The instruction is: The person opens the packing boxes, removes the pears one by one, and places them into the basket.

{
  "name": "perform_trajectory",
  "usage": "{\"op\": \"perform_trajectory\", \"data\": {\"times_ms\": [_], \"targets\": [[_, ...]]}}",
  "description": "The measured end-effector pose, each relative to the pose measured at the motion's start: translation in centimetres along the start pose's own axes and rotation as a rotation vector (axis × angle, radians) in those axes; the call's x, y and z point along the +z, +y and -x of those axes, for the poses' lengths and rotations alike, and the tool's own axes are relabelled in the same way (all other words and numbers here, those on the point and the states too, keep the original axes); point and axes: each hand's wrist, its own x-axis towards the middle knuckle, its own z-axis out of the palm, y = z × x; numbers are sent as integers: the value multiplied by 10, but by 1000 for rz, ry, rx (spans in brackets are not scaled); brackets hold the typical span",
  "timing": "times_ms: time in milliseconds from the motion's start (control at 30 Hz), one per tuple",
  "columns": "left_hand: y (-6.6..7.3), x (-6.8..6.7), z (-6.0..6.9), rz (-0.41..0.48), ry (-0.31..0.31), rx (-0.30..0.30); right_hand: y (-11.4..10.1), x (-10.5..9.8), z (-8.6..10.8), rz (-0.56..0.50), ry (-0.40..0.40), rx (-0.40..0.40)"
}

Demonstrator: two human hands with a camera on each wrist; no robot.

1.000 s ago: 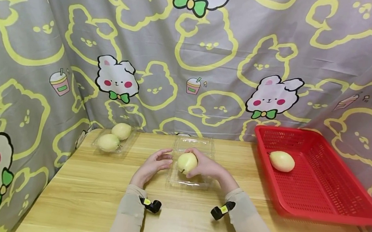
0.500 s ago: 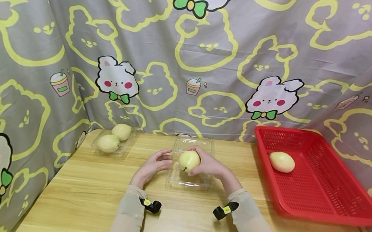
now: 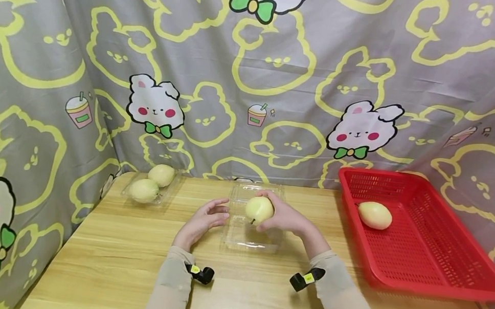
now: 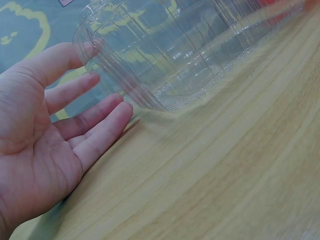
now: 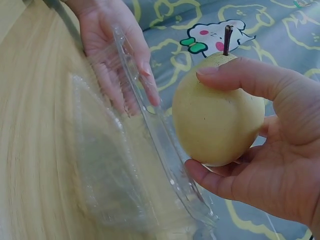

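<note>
Over the clear box (image 3: 241, 237), the right hand (image 3: 286, 218) grips a pear (image 3: 258, 210) in curled fingers (image 5: 216, 181); the left hand (image 3: 204, 222), loosely spread, holds nothing. A slackening grip could drop the pear.

Table (image 3: 234, 297) centre: container (image 3: 252, 240); pear (image 3: 259, 210) above, in right hand (image 3: 287, 217). Left hand (image 3: 203, 223) at container's left. Basket (image 3: 421, 253) right, second pear (image 3: 375, 215) inside. Tray (image 3: 165, 200) left, two more pears (image 3: 144, 191) inside.

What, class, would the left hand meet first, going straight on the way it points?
Most likely the side wall of the clear plastic container: the left hand has its fingertips right beside it, though whether they touch is unclear.
</note>
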Motion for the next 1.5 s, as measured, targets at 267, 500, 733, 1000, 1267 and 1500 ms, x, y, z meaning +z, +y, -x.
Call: {"op": "perform_trajectory", "data": {"times_ms": [267, 500, 733, 1000, 1267, 1500], "targets": [[2, 0, 1, -4, -12, -7, 2, -8, 5, -5, 12, 22], [3, 0, 1, 5, -26, -8, -2, -15, 11, -9, 31, 30], [3, -1, 2, 3, -15, -7, -3, -22, 16, 0, 47, 29], [2, 0, 1, -1, -6, -3, -2, -26, 20, 9, 65, 29], [1, -1, 1, 5, -7, -3, -6, -34, 27, 14, 87, 25], [1, -1, -1, 22, -15, -23, -7, -41, 32, 5, 93, 17]]}}
